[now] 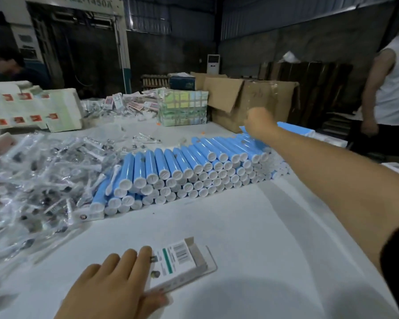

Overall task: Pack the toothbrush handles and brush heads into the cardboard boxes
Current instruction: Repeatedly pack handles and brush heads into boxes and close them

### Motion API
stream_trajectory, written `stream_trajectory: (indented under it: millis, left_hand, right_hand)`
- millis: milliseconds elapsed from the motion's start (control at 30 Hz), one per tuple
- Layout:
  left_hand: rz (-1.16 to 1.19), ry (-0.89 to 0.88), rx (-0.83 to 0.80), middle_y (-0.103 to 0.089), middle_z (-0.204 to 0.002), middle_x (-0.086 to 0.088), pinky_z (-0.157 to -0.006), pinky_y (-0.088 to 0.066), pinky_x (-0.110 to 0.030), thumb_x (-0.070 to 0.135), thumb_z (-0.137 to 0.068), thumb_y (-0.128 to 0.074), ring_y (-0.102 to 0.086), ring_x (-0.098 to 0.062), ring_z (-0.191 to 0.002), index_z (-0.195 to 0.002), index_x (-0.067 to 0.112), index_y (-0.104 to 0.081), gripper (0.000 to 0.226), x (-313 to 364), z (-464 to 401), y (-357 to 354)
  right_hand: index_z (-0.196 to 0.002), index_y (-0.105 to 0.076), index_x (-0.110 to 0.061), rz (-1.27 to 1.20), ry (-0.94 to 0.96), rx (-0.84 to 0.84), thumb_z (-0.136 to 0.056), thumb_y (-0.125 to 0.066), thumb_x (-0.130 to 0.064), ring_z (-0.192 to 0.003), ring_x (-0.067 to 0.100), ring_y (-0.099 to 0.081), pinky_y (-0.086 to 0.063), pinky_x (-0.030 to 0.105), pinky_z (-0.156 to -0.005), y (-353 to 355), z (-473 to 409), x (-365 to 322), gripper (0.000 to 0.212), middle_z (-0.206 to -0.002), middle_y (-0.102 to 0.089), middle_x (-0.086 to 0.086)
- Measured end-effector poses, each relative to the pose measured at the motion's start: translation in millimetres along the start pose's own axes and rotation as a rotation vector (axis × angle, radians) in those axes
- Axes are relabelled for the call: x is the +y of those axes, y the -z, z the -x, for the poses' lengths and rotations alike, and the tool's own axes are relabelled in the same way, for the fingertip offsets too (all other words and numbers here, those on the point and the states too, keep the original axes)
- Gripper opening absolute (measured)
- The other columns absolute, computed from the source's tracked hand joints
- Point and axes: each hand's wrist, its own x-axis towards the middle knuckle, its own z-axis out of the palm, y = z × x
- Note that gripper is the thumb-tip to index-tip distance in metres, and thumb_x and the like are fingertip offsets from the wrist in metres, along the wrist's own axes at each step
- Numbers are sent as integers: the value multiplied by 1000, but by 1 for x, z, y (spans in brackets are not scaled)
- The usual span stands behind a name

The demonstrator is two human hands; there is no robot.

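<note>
Blue toothbrush handles (pixel 182 171) with white end caps lie stacked in a long row across the middle of the white table (pixel 240 238). My right hand (pixel 259 123) reaches to the far end of that stack, fingers curled down around a blue handle whose tip shows under the hand. Brush heads in clear plastic bags (pixel 37 180) are heaped at the left. A small white cardboard box (pixel 182 261) with a barcode and an open end flap lies flat near the front edge. My left hand (pixel 111 284) holds it, fingers on top and thumb against its near edge.
A large brown carton (pixel 251 100) stands open at the back right beside a taped bundle of pastel boxes (pixel 182 107). Flat printed box blanks (pixel 32 109) are piled at the back left. One person in a white shirt (pixel 392 88) stands at right, another (pixel 9 67) at far left.
</note>
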Motion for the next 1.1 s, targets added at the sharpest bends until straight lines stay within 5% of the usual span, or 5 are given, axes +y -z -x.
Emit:
stream_trajectory:
  millis: [267,467,600,800,1100]
  left_hand:
    - [-10,-116,-91,-66,-86,-3,-60,-53,-29,27,-94,-6,-69,-20,-68,-112,10,-56,56,-8,3,-3]
    - [-19,68,-105,-67,-69,-2,-39,-48,-25,68,-93,-12,-60,-18,-47,-89,3,-76,92,5,-8,-5]
    - [-51,100,-127,-67,-71,-2,-38,-48,-29,70,-83,-26,-61,-21,-50,-92,4,-75,83,7,-5,2]
    - [-67,233,-235,-65,-84,2,-50,-49,-33,70,-80,-29,-63,-22,-66,-109,10,-66,77,13,-3,18]
    - [-35,340,-315,-43,-132,5,-86,-36,-32,77,-77,-10,-45,-19,-116,-143,22,-21,87,11,2,22]
  right_hand:
    - [-108,-64,-10,301,-111,-151,-87,-56,-17,-106,30,-60,-40,31,-73,-39,-38,19,23,-117,-63,11]
    - [-84,-58,-8,183,-105,-130,-86,-60,-25,-80,29,-53,-42,32,-68,-22,-36,15,17,-99,-61,12]
    - [-74,-48,-7,-194,-53,74,-83,-60,-27,-59,20,-45,-30,28,-48,9,-2,-8,25,-85,-56,13]
    - [-148,-1,-42,-1249,45,29,-81,-63,-8,-46,22,-63,-48,27,-40,27,135,-31,96,-102,-59,15]
    - [-119,-34,-25,-1674,-353,-65,-87,-61,-1,-43,21,-60,-49,27,-40,-29,262,-70,48,-70,-62,13]
